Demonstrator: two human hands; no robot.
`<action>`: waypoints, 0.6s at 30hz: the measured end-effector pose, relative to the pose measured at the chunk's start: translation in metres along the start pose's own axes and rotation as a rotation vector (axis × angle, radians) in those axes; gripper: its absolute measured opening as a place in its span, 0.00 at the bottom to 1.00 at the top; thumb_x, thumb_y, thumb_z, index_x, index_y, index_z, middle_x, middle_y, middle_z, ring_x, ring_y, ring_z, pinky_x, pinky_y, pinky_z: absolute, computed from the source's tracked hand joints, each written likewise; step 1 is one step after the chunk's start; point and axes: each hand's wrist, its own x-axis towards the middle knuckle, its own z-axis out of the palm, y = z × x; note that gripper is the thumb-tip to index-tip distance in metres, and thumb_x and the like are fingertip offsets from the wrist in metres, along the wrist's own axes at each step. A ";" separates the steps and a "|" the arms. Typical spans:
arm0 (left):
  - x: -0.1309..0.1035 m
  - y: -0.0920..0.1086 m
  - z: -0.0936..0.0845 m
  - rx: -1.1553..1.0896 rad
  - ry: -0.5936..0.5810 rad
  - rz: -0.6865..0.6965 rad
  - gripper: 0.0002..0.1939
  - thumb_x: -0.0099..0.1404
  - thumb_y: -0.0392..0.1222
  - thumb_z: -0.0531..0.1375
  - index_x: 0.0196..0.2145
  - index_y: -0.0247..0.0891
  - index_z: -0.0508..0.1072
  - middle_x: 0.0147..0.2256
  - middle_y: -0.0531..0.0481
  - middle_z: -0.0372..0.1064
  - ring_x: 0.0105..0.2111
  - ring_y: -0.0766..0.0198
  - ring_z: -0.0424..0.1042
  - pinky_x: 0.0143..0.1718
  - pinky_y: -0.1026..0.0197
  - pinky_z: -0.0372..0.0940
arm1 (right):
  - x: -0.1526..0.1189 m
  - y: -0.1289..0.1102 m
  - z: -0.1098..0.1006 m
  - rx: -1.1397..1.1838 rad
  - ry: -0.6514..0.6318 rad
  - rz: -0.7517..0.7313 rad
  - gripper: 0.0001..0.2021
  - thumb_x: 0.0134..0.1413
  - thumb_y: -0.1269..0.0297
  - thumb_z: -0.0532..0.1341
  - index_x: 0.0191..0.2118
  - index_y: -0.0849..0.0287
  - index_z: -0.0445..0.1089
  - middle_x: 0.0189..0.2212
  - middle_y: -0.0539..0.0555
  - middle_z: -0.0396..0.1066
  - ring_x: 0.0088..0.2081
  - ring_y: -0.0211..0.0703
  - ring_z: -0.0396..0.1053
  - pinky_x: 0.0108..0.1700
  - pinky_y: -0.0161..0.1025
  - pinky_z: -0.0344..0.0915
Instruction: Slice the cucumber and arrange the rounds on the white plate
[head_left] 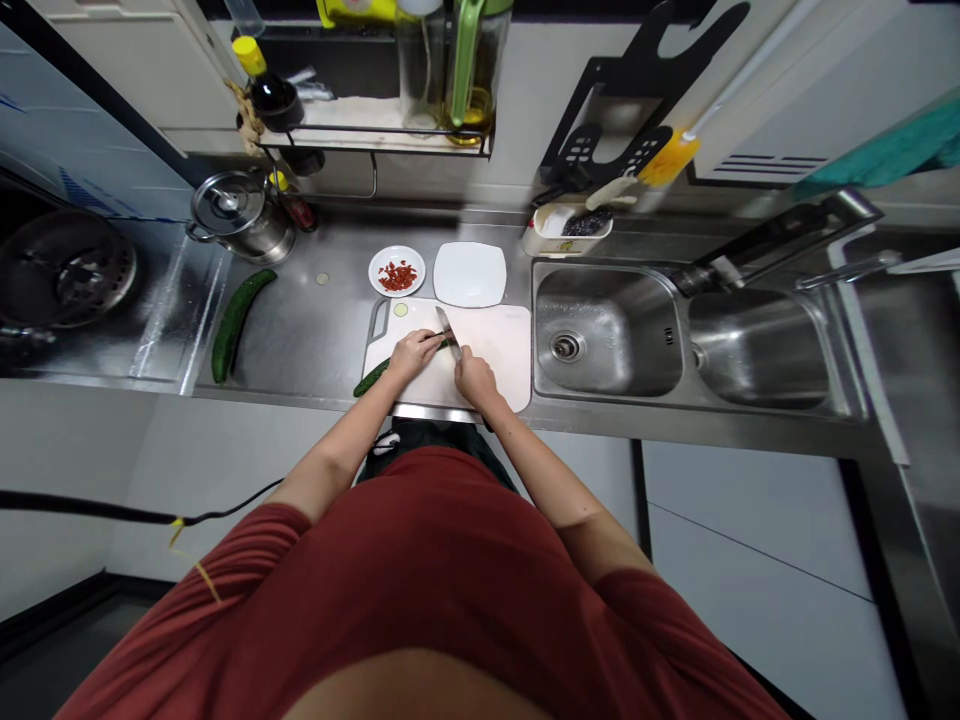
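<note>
A white cutting board (495, 350) lies on the steel counter in front of me. My right hand (475, 377) is closed round the handle of a knife (448, 326), whose blade points up and left over the board. My left hand (415, 354) is closed on a cucumber (372, 378) that lies slantwise across the board, its far end by the blade. A round pale green slice (400, 310) rests near the board's upper left corner. Behind the board are a plate of chopped red pieces (397, 275) and a white squarish plate (469, 272).
Another cucumber (238, 322) lies on the counter at left, near a steel pot (241, 215) and a small slice (322, 279). A double sink (607, 330) is at right, with a utensil holder (566, 232) behind it. Bottles stand on a rack (375, 140) above.
</note>
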 end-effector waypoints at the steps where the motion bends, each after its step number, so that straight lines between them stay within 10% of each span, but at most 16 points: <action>1: 0.000 0.000 0.000 0.000 -0.002 -0.003 0.16 0.70 0.46 0.52 0.48 0.45 0.76 0.43 0.44 0.71 0.44 0.62 0.69 0.47 0.60 0.63 | 0.000 0.000 0.000 0.000 -0.004 0.000 0.15 0.66 0.68 0.44 0.55 0.64 0.54 0.41 0.65 0.72 0.44 0.53 0.70 0.44 0.44 0.63; 18: 0.001 0.003 -0.003 0.003 -0.026 0.000 0.15 0.69 0.46 0.52 0.48 0.45 0.76 0.42 0.44 0.71 0.43 0.62 0.69 0.46 0.59 0.64 | 0.001 -0.005 0.005 0.003 -0.026 0.024 0.16 0.62 0.73 0.46 0.55 0.64 0.55 0.41 0.66 0.72 0.44 0.53 0.71 0.43 0.43 0.64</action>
